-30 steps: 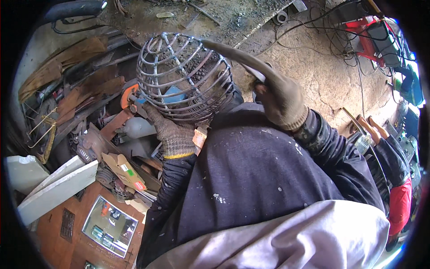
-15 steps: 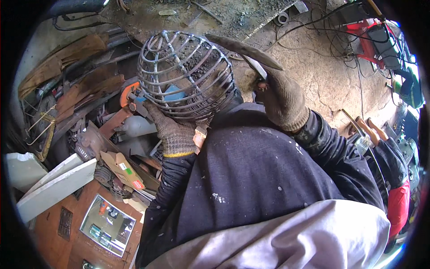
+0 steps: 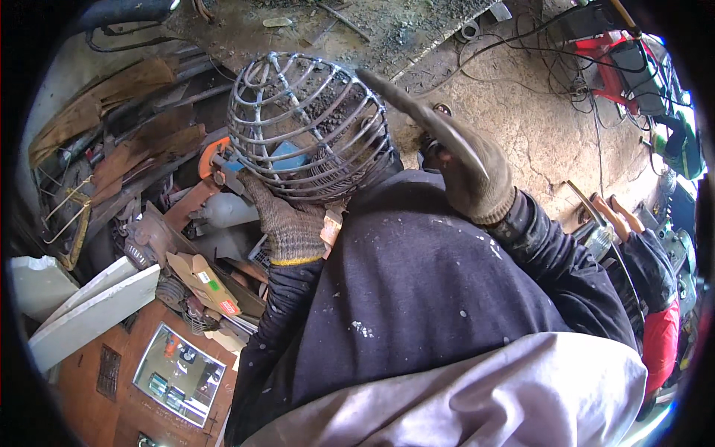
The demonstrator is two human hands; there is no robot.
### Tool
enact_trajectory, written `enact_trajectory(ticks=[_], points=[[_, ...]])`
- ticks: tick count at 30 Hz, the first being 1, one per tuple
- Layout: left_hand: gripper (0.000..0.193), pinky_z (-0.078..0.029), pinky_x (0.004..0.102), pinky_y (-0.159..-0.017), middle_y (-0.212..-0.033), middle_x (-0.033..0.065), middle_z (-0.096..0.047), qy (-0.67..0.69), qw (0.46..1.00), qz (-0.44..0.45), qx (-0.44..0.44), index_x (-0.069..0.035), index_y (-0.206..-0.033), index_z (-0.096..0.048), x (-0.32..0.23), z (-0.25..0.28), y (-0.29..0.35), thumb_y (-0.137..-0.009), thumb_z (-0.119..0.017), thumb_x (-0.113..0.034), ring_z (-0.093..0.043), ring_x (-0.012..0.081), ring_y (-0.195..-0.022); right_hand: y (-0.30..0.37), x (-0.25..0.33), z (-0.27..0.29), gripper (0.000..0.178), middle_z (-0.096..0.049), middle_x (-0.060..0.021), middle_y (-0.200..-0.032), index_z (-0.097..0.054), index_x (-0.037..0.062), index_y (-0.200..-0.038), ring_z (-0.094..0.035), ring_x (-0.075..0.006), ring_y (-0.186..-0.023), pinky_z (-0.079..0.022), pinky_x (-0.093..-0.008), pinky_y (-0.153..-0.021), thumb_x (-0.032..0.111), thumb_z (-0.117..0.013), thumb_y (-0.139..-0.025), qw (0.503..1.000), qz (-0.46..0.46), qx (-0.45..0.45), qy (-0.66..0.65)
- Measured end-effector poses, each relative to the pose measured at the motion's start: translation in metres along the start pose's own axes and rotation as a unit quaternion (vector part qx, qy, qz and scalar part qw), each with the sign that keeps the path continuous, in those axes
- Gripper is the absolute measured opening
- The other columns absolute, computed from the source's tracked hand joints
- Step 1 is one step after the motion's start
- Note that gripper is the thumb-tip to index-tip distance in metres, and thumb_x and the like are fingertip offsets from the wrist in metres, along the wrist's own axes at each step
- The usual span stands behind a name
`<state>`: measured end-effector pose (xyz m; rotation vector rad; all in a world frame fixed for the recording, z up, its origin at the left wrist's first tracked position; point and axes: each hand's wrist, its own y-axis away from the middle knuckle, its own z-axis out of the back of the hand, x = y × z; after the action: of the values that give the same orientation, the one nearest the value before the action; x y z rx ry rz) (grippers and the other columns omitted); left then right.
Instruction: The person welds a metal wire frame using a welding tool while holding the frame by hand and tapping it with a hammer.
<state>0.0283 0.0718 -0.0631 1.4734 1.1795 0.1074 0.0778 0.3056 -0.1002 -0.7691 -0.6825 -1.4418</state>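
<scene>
A round cage of bent metal rods (image 3: 294,123) tilts in front of me, weld spots along its crossing bars. My left hand (image 3: 290,223), in a brown knitted glove, grips its lower left side; some fingertips are hidden behind the rods. On the cage's right, my gloved right hand (image 3: 480,175) is closed round a chipping hammer (image 3: 424,119). The hammer's long curved head slants across the view, one pointed end close to the cage's upper right rods. Its handle is mostly hidden behind the head.
Scrap wood and metal (image 3: 141,149) pile up at the left, with white slabs (image 3: 97,309) below. A dirty plate surface (image 3: 372,30) lies ahead. Cables cross the floor (image 3: 536,127) towards a red machine (image 3: 618,63). Another person's hand (image 3: 618,216) shows at the far right.
The hammer has turned in my right hand: its head slants more steeply, and the handle seen before is now covered. The cage and my left hand have barely shifted.
</scene>
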Motion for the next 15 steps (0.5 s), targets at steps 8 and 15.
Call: enact_trajectory(ticks=[8, 15], points=[[0.078, -0.036, 0.0671, -0.1, -0.147, 0.0119, -0.038, -0.021, 1.0, -0.02, -0.004, -0.023, -0.141, -0.042, 0.005, 0.002, -0.002, -0.081, -0.054, -0.072, -0.04, 0.0391, -0.13, 0.002, -0.007, -0.002, 0.047, -0.067, -0.0174, -0.092, -0.052, 0.0112, -0.129, -0.066, -0.0372, -0.079, -0.053, -0.0436, -0.066, 0.01, -0.062, -0.084, 1.0, -0.009, 0.017, -0.023], [0.08, -0.036, 0.0667, -0.102, -0.146, 0.0128, -0.04, -0.02, 0.999, -0.019, 0.016, -0.021, -0.142, -0.04, 0.007, 0.006, -0.007, -0.081, -0.054, -0.072, -0.04, 0.039, -0.13, 0.005, -0.01, -0.002, 0.047, -0.066, -0.0213, -0.093, -0.052, 0.0098, -0.13, -0.066, -0.038, -0.081, -0.053, -0.0441, -0.068, 0.008, -0.06, -0.084, 0.993, 0.017, -0.028, -0.117]])
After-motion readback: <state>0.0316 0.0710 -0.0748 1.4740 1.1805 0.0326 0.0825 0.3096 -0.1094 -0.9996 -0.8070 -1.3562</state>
